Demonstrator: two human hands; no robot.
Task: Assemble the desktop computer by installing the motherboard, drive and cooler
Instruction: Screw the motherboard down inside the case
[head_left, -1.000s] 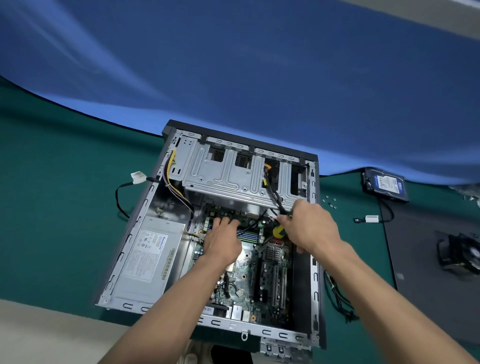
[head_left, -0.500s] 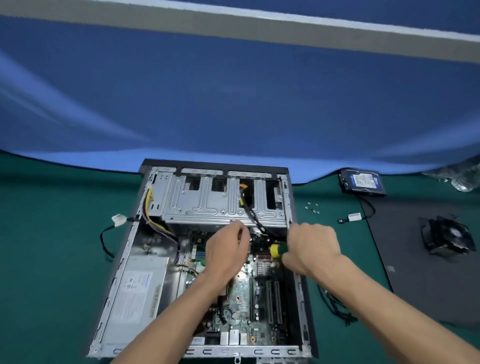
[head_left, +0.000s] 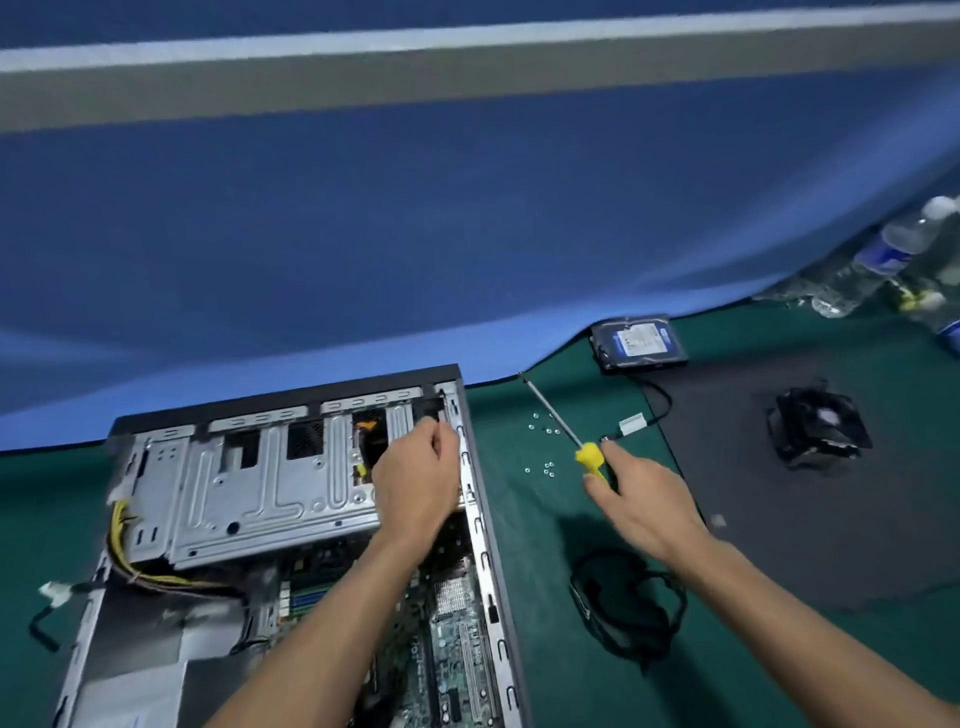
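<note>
Two hands: right grip (head_left: 631, 499) holds a screwdriver (head_left: 582, 447) over the counter (head_left: 540, 571); left grip (head_left: 415, 478), curled, touches the computer case (head_left: 483, 519) edge.

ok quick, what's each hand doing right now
Left hand: inside the computer case, fingers curled, grip hidden; cannot tell.
Right hand: holding the screwdriver over the table.

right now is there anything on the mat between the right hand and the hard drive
The right hand grips the screwdriver, its shaft angled up-left. Between it and the hard drive only the drive's thin black cable and white connector lie on the mat; loose screws sit off to the left.
</note>
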